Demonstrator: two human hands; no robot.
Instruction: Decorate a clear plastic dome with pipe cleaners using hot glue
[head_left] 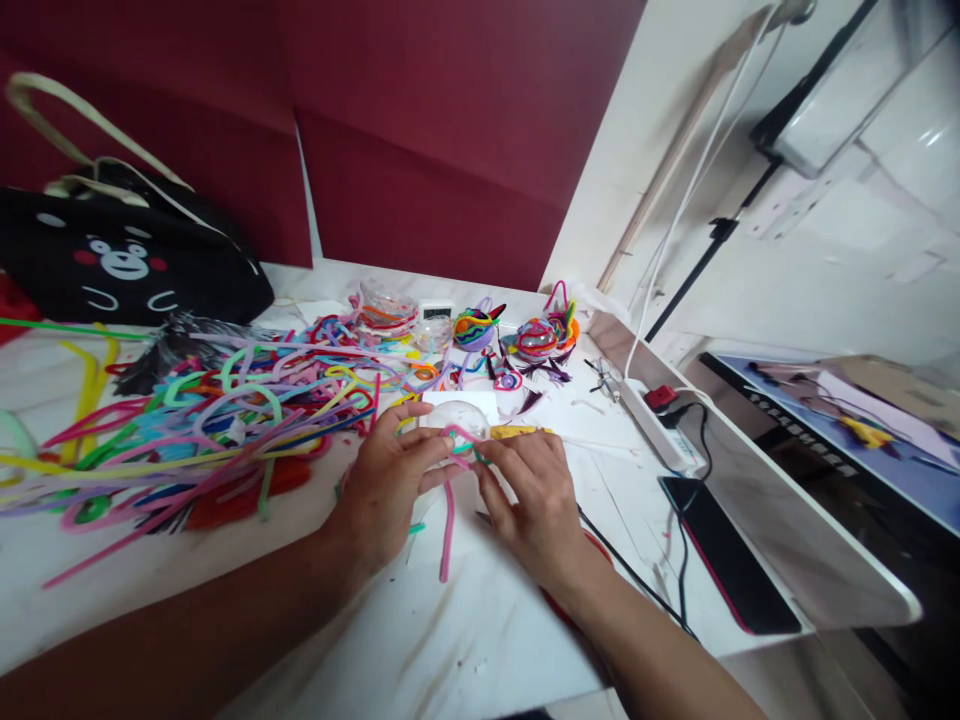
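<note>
My left hand [386,475] is closed round the left side of a transparent plastic ball [459,414], with thumb and fingertips against it. Pink and green pipe cleaners lie across the near side of the ball. One pink pipe cleaner [448,535] hangs down below it, between my hands. From the right, my right hand [532,490] pinches at the green pipe cleaner [463,448] on the ball, fingertips close together. My fingers partly hide the ball and the pipe cleaner ends. Under my right forearm, a red-handled tool [598,546] is mostly covered.
A heap of colourful pipe cleaners [247,400] spreads over the left. Several decorated balls [474,328] stand at the back. A black bag [127,260] sits back left. A power strip [660,430] and a phone [727,555] lie right, near the raised edge panel [795,520].
</note>
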